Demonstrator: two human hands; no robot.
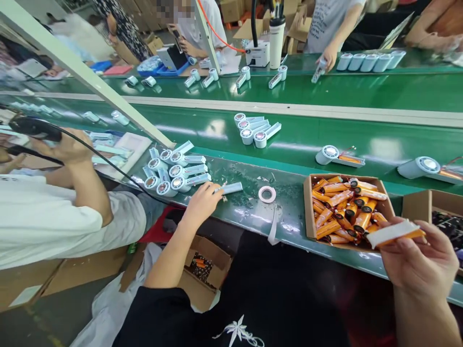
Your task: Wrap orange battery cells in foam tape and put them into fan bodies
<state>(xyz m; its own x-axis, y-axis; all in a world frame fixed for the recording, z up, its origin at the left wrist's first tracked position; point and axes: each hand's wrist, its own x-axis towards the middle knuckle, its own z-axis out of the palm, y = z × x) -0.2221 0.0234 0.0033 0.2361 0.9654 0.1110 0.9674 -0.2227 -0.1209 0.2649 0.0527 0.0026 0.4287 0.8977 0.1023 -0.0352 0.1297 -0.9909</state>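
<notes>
My left hand (202, 202) reaches out over the green bench and its fingertips pinch a white fan handle shell (231, 188) lying beside a pile of white handheld fans (173, 171). My right hand (419, 262) is raised at the right, fingers closed on a white shell piece with an orange battery cell (394, 232) against it. Just behind that hand stands an open cardboard box (309, 207) full of several orange battery cells (343, 207). A roll of tape (267, 194) lies on the bench between my hands.
A person in a white shirt (47, 217) works at my left, arm raised with a black tool. More fans (255, 130) ride the green conveyor (361, 140); other people stand across it. A second box (434, 205) sits at right, another on the floor (202, 270).
</notes>
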